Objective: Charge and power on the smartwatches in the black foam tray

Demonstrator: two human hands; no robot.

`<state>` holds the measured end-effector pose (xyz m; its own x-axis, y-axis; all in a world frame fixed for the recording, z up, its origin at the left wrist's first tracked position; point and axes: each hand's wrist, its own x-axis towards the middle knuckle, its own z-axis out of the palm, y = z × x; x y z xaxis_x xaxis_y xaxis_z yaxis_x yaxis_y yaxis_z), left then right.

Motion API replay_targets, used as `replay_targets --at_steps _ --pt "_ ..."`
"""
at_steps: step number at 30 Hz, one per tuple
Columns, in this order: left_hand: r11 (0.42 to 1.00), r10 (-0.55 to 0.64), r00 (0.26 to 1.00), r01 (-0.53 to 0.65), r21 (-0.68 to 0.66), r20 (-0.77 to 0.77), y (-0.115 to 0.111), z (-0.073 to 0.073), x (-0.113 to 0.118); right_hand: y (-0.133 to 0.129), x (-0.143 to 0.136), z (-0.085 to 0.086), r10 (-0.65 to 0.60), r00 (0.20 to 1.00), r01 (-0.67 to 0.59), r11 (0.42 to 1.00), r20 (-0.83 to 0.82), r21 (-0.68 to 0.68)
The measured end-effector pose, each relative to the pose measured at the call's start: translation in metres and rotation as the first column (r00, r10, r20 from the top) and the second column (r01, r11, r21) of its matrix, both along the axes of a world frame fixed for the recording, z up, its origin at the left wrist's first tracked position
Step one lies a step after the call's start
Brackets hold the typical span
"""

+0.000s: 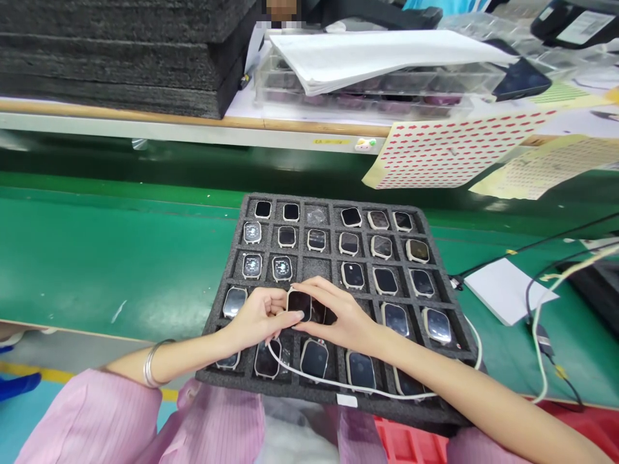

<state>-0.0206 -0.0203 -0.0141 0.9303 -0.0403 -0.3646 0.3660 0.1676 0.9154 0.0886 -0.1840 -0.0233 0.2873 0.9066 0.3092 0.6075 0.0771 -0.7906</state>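
Note:
Between my two hands, over the black foam tray [333, 203], a smartwatch [299, 305] with a dark screen and pale frame is held face up. My left hand [264, 314] grips its left side, with the thumb along the lower edge. On its right side, my right hand [341, 312] pinches the top and bottom edges. A white cable [314, 380] runs from beneath my left hand across the tray's front to the right. Pale-framed watches fill most compartments around my hands; a few, such as one watch [282, 269], have lit faces. The held watch's underside is hidden.
Stacked black foam trays [111, 58] stand on the shelf at back left. Papers [377, 55] lie on clear plastic trays beside them. Sticker sheets [449, 151] hang over the shelf edge. A white box [507, 290] and dark cables [541, 335] are on the green bench at right.

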Motion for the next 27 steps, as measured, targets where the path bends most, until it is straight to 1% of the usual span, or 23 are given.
replay_targets --at_steps 3,6,9,11,12,14,17,20,22,24,27 --pt "0.999 -0.010 1.000 0.011 -0.045 0.008 0.0017 -0.0008 -0.0008 -0.0005 0.0020 0.0040 0.001 0.995 -0.002 1.000 -0.105 -0.013" --pt "0.990 -0.046 0.999 0.049 -0.136 0.024 0.0051 -0.0023 -0.0017 -0.0004 0.0044 0.0082 0.023 0.954 -0.035 0.999 -0.299 -0.034" --pt "0.970 -0.090 0.995 0.098 -0.222 0.042 0.0083 -0.0027 -0.0014 0.0018 0.0040 0.0079 0.040 0.842 -0.051 0.999 -0.538 -0.005" --pt "0.959 -0.109 0.993 0.116 -0.257 0.042 0.0096 -0.0025 -0.0003 0.0039 0.0024 0.0055 0.018 0.763 -0.022 1.000 -0.646 0.001" --pt "0.956 -0.115 0.993 0.121 -0.268 0.038 0.0100 -0.0024 0.0004 0.0048 0.0015 0.0042 0.001 0.738 -0.005 1.000 -0.675 -0.005" --pt "0.951 -0.122 0.992 0.124 -0.282 0.025 0.0102 -0.0024 0.0016 0.0059 0.0006 0.0024 -0.029 0.721 0.021 1.000 -0.693 -0.020" --pt "0.950 -0.123 0.992 0.122 -0.288 0.017 0.0095 -0.0027 0.0023 0.0055 0.0014 0.0019 -0.048 0.728 0.028 0.999 -0.684 -0.040" --pt "0.958 -0.093 0.995 0.095 -0.272 0.020 0.0076 -0.0036 0.0015 0.0034 0.0041 0.0029 -0.035 0.756 0.004 0.999 -0.653 -0.048" --pt "0.972 -0.053 0.998 0.056 -0.230 0.022 0.0060 -0.0046 0.0002 0.0019 0.0057 0.0038 0.003 0.779 -0.030 0.999 -0.627 -0.033" --pt "0.987 -0.012 1.000 0.015 -0.159 0.020 0.0045 -0.0054 -0.0013 0.0004 0.0067 0.0050 0.040 0.823 -0.069 0.997 -0.566 -0.030" --pt "0.998 0.014 1.000 -0.013 -0.068 0.016 0.0031 -0.0057 -0.0031 -0.0014 0.0064 0.0071 0.047 0.925 -0.076 0.995 -0.378 -0.064"
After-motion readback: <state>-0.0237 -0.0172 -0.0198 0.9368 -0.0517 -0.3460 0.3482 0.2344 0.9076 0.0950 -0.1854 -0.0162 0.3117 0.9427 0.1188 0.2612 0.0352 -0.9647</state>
